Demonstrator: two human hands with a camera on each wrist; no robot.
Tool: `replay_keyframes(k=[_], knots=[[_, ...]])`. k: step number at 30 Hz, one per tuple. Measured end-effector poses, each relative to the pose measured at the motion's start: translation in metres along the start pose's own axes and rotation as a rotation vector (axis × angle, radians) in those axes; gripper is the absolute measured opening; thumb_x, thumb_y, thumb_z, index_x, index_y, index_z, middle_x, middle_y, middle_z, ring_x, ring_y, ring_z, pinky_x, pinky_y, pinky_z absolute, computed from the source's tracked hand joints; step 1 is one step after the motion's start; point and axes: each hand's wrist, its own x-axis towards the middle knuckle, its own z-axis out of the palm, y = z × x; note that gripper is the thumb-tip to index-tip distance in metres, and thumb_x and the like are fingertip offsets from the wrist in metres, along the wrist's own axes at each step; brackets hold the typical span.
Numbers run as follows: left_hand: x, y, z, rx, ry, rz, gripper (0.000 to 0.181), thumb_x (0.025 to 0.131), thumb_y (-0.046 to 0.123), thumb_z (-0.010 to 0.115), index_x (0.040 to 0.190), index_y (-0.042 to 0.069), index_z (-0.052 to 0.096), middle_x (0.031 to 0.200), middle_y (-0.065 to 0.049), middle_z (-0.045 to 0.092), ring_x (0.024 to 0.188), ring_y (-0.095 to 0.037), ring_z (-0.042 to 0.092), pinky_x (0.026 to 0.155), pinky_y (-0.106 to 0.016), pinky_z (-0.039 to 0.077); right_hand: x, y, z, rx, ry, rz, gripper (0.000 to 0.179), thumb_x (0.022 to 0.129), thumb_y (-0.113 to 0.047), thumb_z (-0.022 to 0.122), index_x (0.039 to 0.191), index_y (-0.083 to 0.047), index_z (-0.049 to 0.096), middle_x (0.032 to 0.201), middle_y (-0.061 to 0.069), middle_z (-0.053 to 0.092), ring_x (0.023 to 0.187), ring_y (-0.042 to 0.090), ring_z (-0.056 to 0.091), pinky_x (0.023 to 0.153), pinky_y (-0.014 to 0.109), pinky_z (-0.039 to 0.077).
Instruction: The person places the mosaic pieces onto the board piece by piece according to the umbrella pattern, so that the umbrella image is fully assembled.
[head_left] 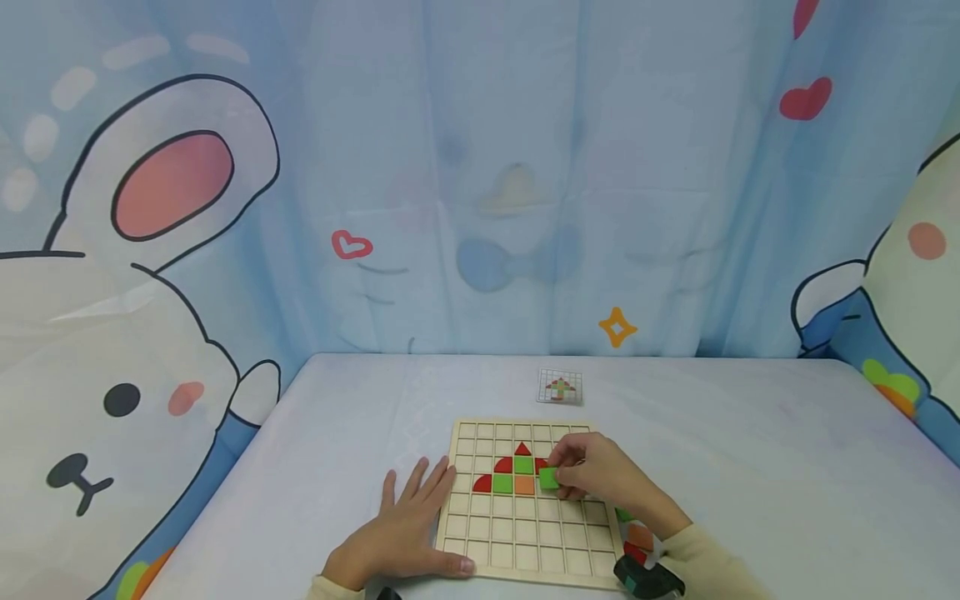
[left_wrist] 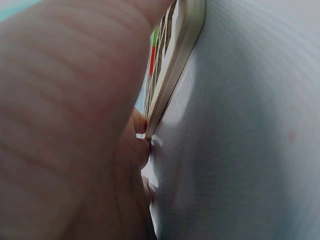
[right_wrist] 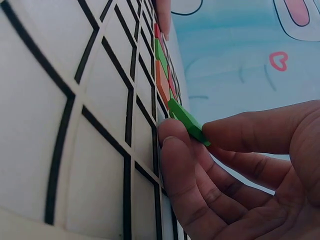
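A wooden grid board (head_left: 517, 533) lies on the table, with several red, green and orange tiles set in its cells. Right of the orange tile (head_left: 524, 484), my right hand (head_left: 600, 471) pinches a green square tile (head_left: 548, 478) between thumb and fingers. In the right wrist view that green tile (right_wrist: 187, 120) tilts, one edge right at the grid. My left hand (head_left: 408, 529) lies spread at the board's left side, fingertips by the edge and thumb on the lower left corner. The left wrist view shows the board's side wall (left_wrist: 175, 65) beside this hand.
Beyond the board lies a small pattern card (head_left: 560, 387) printed with a coloured figure on a grid. Loose red, orange and green pieces (head_left: 639, 537) sit at the board's right, partly hidden by my right wrist. A printed curtain (head_left: 510, 208) hangs behind the table.
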Motion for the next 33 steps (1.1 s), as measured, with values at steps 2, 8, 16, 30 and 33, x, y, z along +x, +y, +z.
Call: replay_keyframes(k=[2,8,16,30,33], knots=[[0.0,-0.0003,-0.0001,-0.001,0.0,0.003,0.126,0.084,0.075,0.075,0.172,0.007,0.017,0.18,-0.011,0.009,0.164,-0.039,-0.003,0.118,-0.076,-0.01,-0.0008,-0.0017,0.0003,-0.001,-0.001,0.005,0.006,0.098,0.005,0.067,0.104,0.007,0.068,0.085,0.012,0.066,0.071,0.028,0.072,0.065,0.038,0.062],[0.0002,-0.0006,-0.0009,-0.003,-0.001,0.005,0.125,0.085,0.074,0.075,0.172,0.007,0.017,0.18,-0.011,0.009,0.164,-0.039,-0.003,0.118,-0.076,-0.01,-0.0017,-0.0058,0.002,-0.014,-0.002,0.012,0.006,0.099,0.005,0.067,0.104,0.007,0.068,0.085,0.012,0.067,0.072,0.027,0.072,0.065,0.038,0.062],[0.0006,-0.0003,-0.0016,-0.002,-0.001,-0.002,0.125,0.083,0.076,0.075,0.172,0.007,0.019,0.18,-0.01,0.01,0.164,-0.038,-0.002,0.119,-0.075,-0.01,0.0005,-0.0009,0.003,-0.07,-0.009,-0.028,0.006,0.1,0.0,0.07,0.102,0.005,0.069,0.082,0.008,0.068,0.07,0.024,0.069,0.063,0.037,0.061],[0.0009,-0.0039,0.0018,-0.006,-0.002,0.006,0.126,0.084,0.078,0.073,0.173,0.009,0.016,0.18,-0.009,0.007,0.164,-0.038,-0.004,0.118,-0.076,-0.011,-0.0006,-0.0006,0.0068,-0.122,-0.004,-0.055,0.003,0.1,0.001,0.071,0.099,0.003,0.068,0.078,0.006,0.067,0.067,0.022,0.066,0.06,0.035,0.059],[0.0008,-0.0034,0.002,-0.007,-0.005,0.006,0.126,0.084,0.078,0.073,0.173,0.009,0.016,0.18,-0.009,0.007,0.164,-0.038,-0.005,0.118,-0.076,-0.011,-0.0008,0.0001,0.007,-0.135,0.0,-0.061,0.003,0.1,0.0,0.071,0.098,0.002,0.069,0.077,0.005,0.066,0.066,0.022,0.065,0.058,0.035,0.058]])
